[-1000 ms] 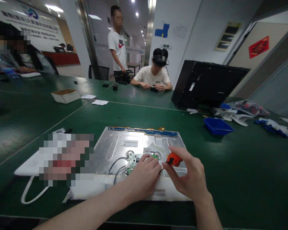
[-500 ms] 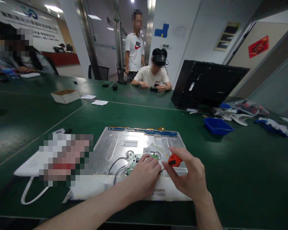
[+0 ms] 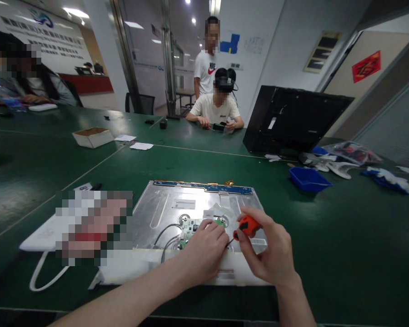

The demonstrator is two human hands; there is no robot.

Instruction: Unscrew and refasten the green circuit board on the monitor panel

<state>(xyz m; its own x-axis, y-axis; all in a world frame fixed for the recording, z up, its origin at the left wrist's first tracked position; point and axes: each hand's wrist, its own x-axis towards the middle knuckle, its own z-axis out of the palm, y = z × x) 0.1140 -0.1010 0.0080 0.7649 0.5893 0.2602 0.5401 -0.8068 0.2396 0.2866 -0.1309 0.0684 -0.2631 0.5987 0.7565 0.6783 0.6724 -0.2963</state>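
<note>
A flat metal display panel (image 3: 163, 206) lies on the table in front of me, with a green circuit board (image 3: 189, 227) and dark cables on its back. My right hand (image 3: 276, 247) grips the orange and black handle of a screwdriver (image 3: 248, 225) between thumb and fingers. The screwdriver slants down to the left, its thin shaft ending beside my left hand (image 3: 207, 247). That left hand rests over the right part of the board, fingers curled together; what its fingertips hold is hidden, as is the screwdriver's tip.
A blue tray (image 3: 308, 179) and a large black monitor-like casing (image 3: 293, 120) stand to the right. Gloves (image 3: 390, 179) lie farther right. At the left are a white pad with a strap (image 3: 37, 236) and an open box (image 3: 92, 136). A co-worker (image 3: 221, 109) sits opposite.
The screwdriver handle has turned and tilted slightly in my right hand, whose fingers have shifted on it. My left hand stays put. The standing person across has moved right.
</note>
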